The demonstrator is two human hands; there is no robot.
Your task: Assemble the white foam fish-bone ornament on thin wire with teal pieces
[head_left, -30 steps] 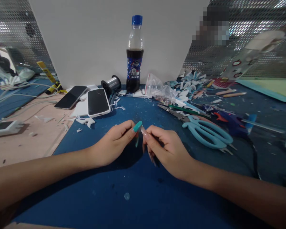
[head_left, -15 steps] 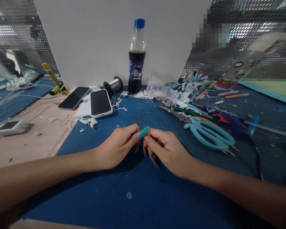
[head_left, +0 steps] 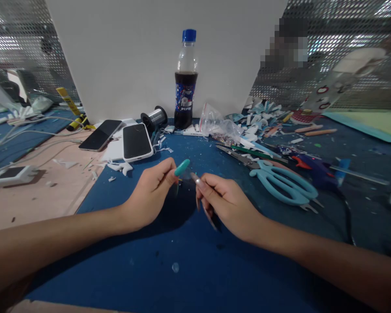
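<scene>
- Your left hand [head_left: 150, 193] lies on the blue mat [head_left: 189, 261] of the tabletop, with the fingers curled in and the thumb pressed to the forefinger. This is a narrow grip.
- A long teal nail [head_left: 181, 167] stands out from the tip of this hand. It points up and to the right, above the mat and between your two hands.
- I cannot tell if something small is pinched under it.
- Your right hand [head_left: 230, 202] is just beside, also with a narrow grip, the fingers drawn together. Its long pale nail [head_left: 195, 179] points to the teal nail and is very near to it. I cannot tell if they touch.
- Light blue scissors [head_left: 280, 180] lie on the mat, near the right hand.
- Behind the left hand lie two phones, one in a white case [head_left: 136, 141] and a dark one [head_left: 101, 134] to its left.
- Farther back, a cola bottle [head_left: 185, 82] with a blue cap stands upright against a white board [head_left: 133, 52]. A wire spool [head_left: 154, 116] is to the left of the bottle and a clear plastic bag [head_left: 218, 126] to the right.
</scene>
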